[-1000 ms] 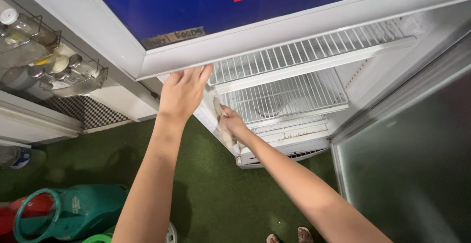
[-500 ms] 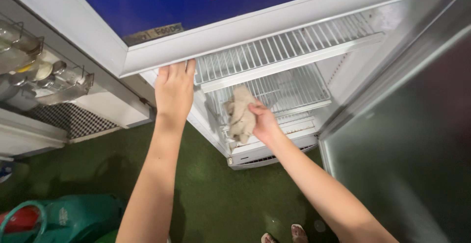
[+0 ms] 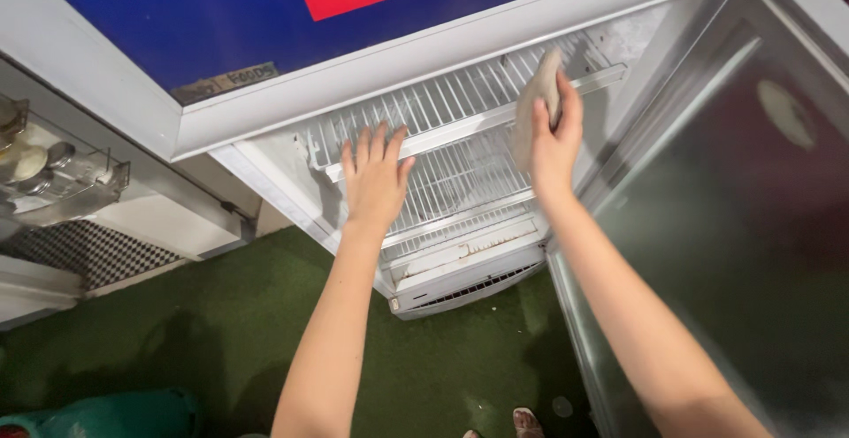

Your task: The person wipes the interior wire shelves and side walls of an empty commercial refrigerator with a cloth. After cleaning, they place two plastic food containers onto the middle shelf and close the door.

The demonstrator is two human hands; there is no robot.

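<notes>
Head view is showing the right hand (image 3: 555,142) gripping a beige cloth (image 3: 536,106) and pressing it against the front rail of the upper wire shelf (image 3: 460,102) inside the open display fridge (image 3: 424,270). Well apart, the left hand (image 3: 375,180) is lying open, fingers spread, bracing on that same rail. Wiping well probably means keeping the cloth flat, steadying the shelf, and working along the rail.

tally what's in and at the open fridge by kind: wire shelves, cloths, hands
wire shelves: 2, upper and lower
cloths: 1, beige cloth in the right hand's grip
hands: 2, left hand flat at the upper shelf's front edge, right hand at that shelf's right end
total: 5
</notes>
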